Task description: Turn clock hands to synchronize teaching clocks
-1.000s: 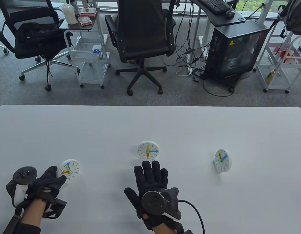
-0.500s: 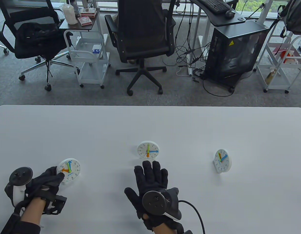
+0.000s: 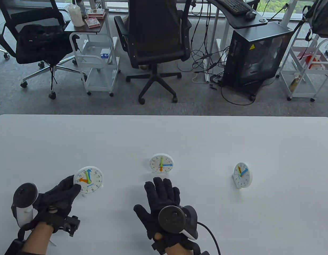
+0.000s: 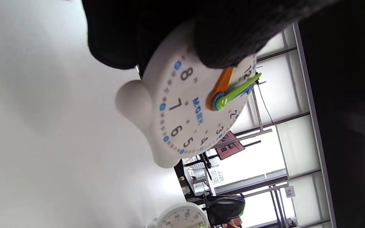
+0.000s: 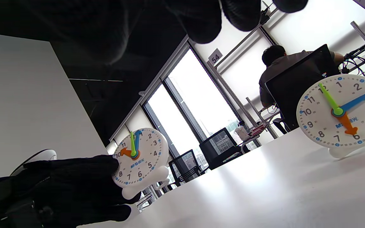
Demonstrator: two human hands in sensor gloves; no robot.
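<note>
Worktop (image 3: 164, 138) is looking smooth, matt white. Left clock (image 3: 88, 180) is showing glossy white plastic, with shiny coloured plastic pointers. Left hand (image 3: 57, 198) and right hand (image 3: 161, 202) are wearing matt black knitted cloth gloves.

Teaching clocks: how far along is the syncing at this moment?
Done: nothing visibly matches yet. In hand: the left hand holds the left clock, orange hand near 10. Left: the middle clock shows orange at 6, blue at 3; the right clock differs too.
</note>
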